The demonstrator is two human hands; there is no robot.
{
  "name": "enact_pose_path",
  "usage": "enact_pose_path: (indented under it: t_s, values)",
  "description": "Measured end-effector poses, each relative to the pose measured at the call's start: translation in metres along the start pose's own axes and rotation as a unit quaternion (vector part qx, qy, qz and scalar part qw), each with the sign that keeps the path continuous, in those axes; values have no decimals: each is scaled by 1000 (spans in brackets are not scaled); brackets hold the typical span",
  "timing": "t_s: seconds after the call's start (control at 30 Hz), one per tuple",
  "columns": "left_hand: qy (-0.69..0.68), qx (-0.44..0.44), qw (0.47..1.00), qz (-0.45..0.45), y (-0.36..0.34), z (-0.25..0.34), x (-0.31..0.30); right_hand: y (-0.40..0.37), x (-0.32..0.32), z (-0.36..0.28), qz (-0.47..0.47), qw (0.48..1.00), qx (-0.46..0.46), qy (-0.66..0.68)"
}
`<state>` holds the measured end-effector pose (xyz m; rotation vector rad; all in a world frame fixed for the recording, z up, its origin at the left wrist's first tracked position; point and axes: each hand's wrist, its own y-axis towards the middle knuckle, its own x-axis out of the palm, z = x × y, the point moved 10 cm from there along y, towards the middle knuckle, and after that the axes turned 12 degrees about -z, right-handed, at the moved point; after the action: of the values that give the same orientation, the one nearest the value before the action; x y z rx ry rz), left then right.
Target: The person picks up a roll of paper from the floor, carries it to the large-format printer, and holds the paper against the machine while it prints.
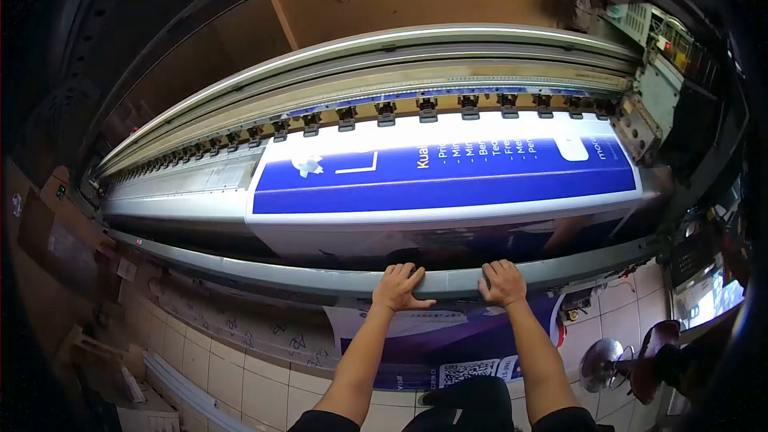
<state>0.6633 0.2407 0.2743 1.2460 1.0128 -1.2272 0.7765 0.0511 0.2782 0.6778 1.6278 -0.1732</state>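
A wide-format printer (184, 180) spans the view, with a blue and white printed sheet (448, 168) lying over its bed and curving down its front. Along the machine's front runs a grey metal bar (288, 274). My left hand (400, 287) rests on this bar with its thumb spread to the right. To its right, my right hand (502, 282) lies over the same bar, fingers bent over the far edge and thumb apart. Neither hand holds a loose object. More of the printed sheet, with a QR code (468, 372), hangs below the bar.
A row of black clamps (386, 114) crosses the printer above the sheet. On the right stand a round metal stool or stand (602, 365) and a lit screen (712, 302). Long pale rails (192, 392) lie on the tiled floor (264, 388) at lower left.
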Motion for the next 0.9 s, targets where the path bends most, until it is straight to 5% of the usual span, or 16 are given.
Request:
enact_pose_path:
  t_s: [0.9]
  values:
    - [-11, 9, 1000, 26, -2, 0, -5, -2, 7, 5, -2, 1000, -4, 18]
